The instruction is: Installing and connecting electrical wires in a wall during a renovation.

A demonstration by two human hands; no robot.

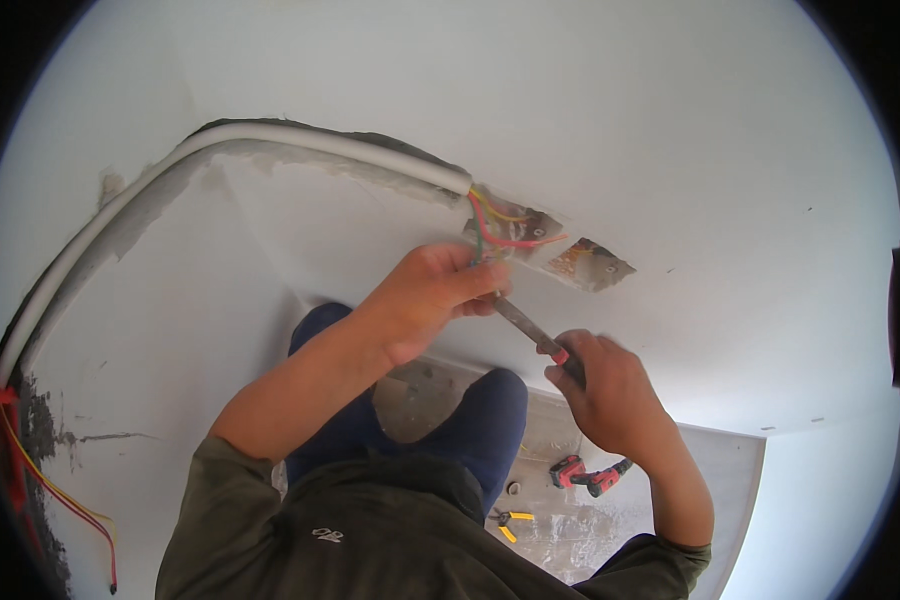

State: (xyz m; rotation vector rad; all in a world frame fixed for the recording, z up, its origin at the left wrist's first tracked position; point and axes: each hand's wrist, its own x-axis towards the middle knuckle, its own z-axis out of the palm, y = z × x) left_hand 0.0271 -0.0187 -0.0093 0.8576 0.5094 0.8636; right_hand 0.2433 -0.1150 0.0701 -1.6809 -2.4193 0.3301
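Observation:
In a rough cutout (545, 222) in the white wall, yellow, green and red wires come out of the end of a white conduit (400, 163). The red wire (510, 242) reaches right, its bare copper tip showing. My left hand (440, 295) is closed in a pinch on the green wire (477, 235), just below the cutout; its end is hidden by my fingers. My right hand (610, 390) grips a knife (525, 324) by its dark handle with a red collar. The knife's long grey blade points up and left, its tip beside my left fingertips.
A second cutout (595, 265) lies to the right. The conduit bends left along a chiselled groove to a red box (0, 395), where loose wires (80, 510) hang. On the floor below are a red and black cordless drill (590, 475) and yellow-handled pliers (510, 523).

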